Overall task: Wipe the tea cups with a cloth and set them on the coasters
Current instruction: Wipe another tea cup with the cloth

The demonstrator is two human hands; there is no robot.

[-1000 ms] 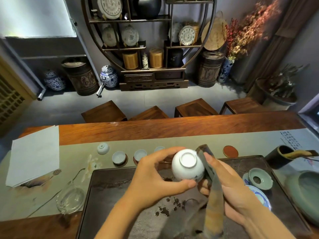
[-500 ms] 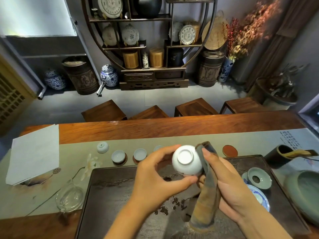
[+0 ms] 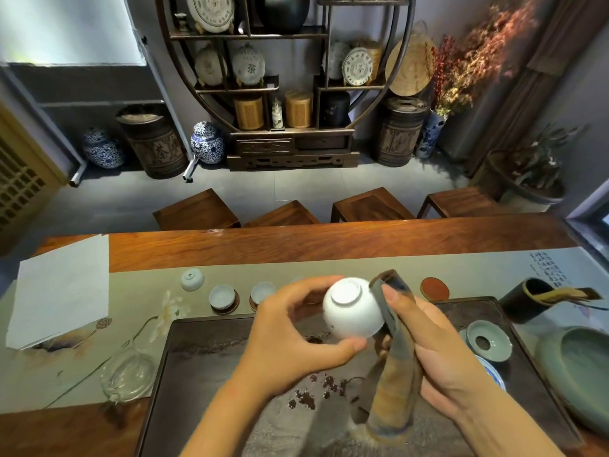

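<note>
Gripping upturned cup (image 3: 352,310), left hand (image 3: 290,338) hovers above tray (image 3: 204,357).

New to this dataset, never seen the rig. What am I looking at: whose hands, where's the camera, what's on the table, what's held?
There is no robot here. One wide-angle camera sits on a person's head and looks forward and down, so the two arms coming in from the bottom are the wearer's own.

The left hand grips a white tea cup, turned so its foot faces the camera. The right hand holds a grey-brown cloth against the cup's side.

Under the hands lies a dark tea tray with scattered dark flecks. Behind it, on the grey-green table runner, two cups on coasters stand upright, an upside-down cup sits left of them, and an empty red coaster lies to the right. A glass pitcher stands at the left and a celadon bowl at the right.
</note>
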